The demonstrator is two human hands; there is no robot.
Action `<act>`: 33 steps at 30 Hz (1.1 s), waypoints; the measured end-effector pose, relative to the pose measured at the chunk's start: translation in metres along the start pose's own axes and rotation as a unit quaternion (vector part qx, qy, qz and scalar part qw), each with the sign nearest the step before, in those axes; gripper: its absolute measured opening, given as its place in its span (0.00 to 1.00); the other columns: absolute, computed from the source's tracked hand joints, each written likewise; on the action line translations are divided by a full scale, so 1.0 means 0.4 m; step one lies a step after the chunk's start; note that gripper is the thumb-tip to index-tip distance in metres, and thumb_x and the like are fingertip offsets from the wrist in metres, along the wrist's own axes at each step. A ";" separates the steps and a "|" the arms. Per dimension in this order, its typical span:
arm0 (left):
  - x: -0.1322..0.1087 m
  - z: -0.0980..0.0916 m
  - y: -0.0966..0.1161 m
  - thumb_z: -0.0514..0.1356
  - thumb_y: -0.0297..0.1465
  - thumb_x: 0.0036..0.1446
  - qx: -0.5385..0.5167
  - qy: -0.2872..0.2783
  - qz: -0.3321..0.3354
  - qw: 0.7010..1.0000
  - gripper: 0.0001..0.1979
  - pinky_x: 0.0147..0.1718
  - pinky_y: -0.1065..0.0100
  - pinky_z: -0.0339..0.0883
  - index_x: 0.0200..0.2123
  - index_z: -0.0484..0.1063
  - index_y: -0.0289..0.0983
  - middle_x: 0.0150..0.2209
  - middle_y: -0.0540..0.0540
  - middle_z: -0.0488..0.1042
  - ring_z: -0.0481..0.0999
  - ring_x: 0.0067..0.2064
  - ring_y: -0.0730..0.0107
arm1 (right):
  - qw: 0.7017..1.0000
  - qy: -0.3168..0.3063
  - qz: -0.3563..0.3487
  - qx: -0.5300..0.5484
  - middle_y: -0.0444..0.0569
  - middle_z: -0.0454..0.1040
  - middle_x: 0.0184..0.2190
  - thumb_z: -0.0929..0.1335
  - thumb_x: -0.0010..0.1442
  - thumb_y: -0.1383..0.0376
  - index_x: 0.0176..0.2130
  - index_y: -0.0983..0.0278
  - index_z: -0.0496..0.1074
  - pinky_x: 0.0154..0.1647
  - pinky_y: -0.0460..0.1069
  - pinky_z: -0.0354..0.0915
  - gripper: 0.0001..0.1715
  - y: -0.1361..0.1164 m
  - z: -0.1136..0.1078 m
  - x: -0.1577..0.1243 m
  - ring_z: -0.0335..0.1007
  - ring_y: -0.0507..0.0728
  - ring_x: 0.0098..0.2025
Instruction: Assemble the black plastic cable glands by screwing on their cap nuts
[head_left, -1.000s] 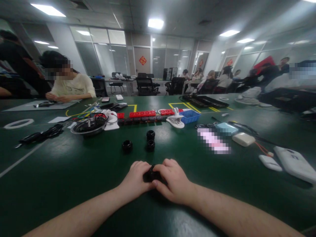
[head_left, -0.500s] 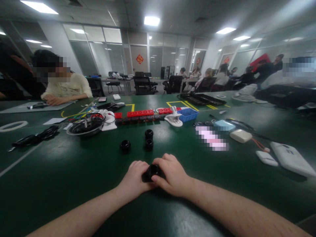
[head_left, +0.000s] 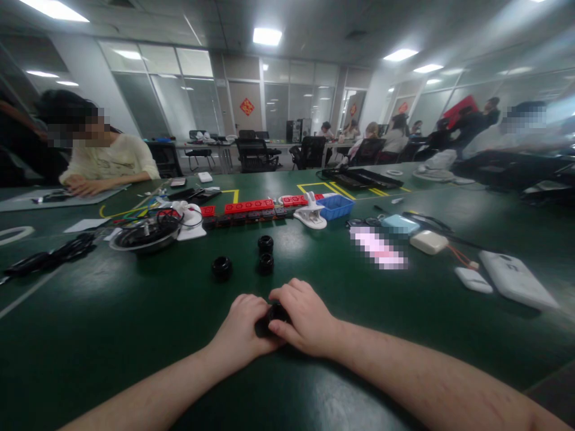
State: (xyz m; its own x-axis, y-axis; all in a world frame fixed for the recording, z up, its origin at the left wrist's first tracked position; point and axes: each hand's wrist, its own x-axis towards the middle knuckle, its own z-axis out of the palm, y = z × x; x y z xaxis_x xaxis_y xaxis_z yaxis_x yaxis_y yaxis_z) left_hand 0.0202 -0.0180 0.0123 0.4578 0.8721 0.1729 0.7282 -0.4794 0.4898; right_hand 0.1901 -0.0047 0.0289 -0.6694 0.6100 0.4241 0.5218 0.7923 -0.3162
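Note:
My left hand (head_left: 240, 329) and my right hand (head_left: 303, 317) meet low in the middle of the green table (head_left: 135, 311). Both are closed round one small black round part (head_left: 272, 313), which shows only between the fingers. Just beyond them stand three more black round parts: one alone (head_left: 221, 267) to the left, and two close together (head_left: 265, 254) to its right.
Farther back lie red and black blocks in a row (head_left: 249, 209), a blue basket (head_left: 333, 207), a white clamp (head_left: 309, 215) and a dish with cables (head_left: 144, 234). White devices (head_left: 512, 278) lie at the right. A seated person (head_left: 103, 161) works at the far left.
My hands have stayed together on the black part, with the fingers shifting slightly round it. The view has drifted a little to the right.

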 end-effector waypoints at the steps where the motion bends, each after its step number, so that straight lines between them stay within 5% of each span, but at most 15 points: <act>1: 0.000 0.000 0.001 0.61 0.39 0.45 -0.002 0.000 0.000 1.000 0.11 0.37 0.64 0.57 0.26 0.67 0.37 0.29 0.50 0.69 0.67 0.34 0.65 | 1.000 0.006 -0.002 0.008 0.52 0.67 0.32 0.53 0.60 0.49 0.40 0.68 0.64 0.37 0.52 0.54 0.27 -0.002 0.000 0.000 0.56 0.57 0.34; 19: 0.001 -0.001 0.002 0.57 0.38 0.46 0.006 -0.014 -0.004 1.000 0.10 0.37 0.62 0.58 0.28 0.68 0.37 0.29 0.48 0.68 0.66 0.33 0.64 | 0.999 0.027 -0.019 0.034 0.53 0.69 0.32 0.47 0.59 0.44 0.39 0.69 0.66 0.37 0.54 0.54 0.37 -0.025 0.001 0.001 0.56 0.58 0.34; 33: 0.005 0.007 -0.003 0.61 0.31 0.39 0.000 -0.018 -0.039 0.999 0.08 0.40 0.62 0.58 0.27 0.67 0.38 0.30 0.50 0.69 0.67 0.35 0.63 | 0.999 -0.013 -0.032 -0.020 0.50 0.69 0.33 0.62 0.54 0.63 0.38 0.66 0.67 0.40 0.53 0.53 0.12 -0.036 -0.005 0.002 0.56 0.57 0.37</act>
State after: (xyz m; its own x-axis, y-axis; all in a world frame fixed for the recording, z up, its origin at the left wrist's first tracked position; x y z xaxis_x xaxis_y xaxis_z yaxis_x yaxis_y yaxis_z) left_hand 0.0215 -0.0158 0.0096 0.4172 0.9029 0.1034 0.7624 -0.4096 0.5010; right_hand 0.1831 -0.0159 0.0355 -0.7155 0.5582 0.4201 0.4978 0.8293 -0.2539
